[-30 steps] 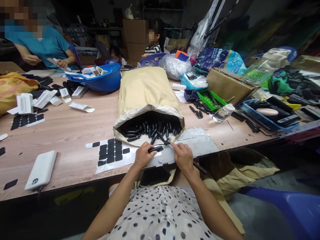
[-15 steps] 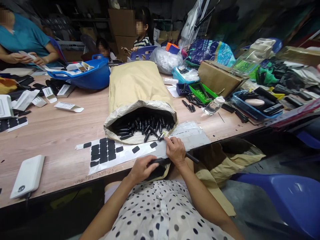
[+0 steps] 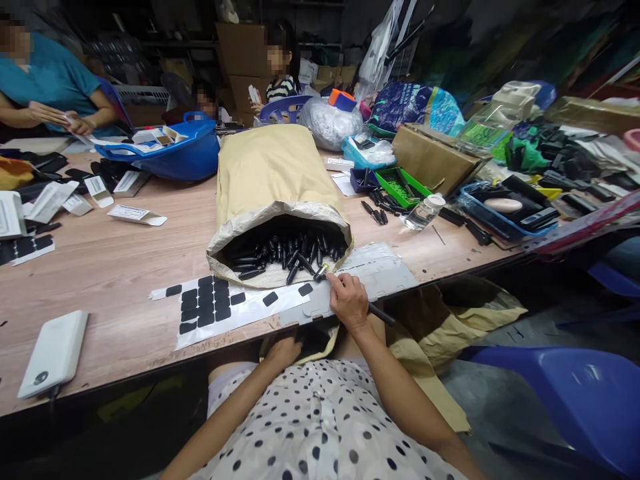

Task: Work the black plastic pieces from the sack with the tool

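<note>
We recorded the right hand (image 3: 349, 300) grasping a dark-handled tool (image 3: 383, 314) at the near edge of the desk (image 3: 125, 267), near the open paper sack (image 3: 277, 163) of black pieces (image 3: 285, 252), and the left hand (image 3: 285, 350) below that edge, its grip hidden, so we could not tell.

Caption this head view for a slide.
Right hand gripping a slim black rod before an open tan sack of pen-shaped black pieces; left hand below the wood-grain tabletop's edge.

One tan tabletop sack (image 3: 280, 160), one white power bank (image 3: 54, 353), one green tray (image 3: 391, 189), one large blue basin (image 3: 163, 167)
</note>
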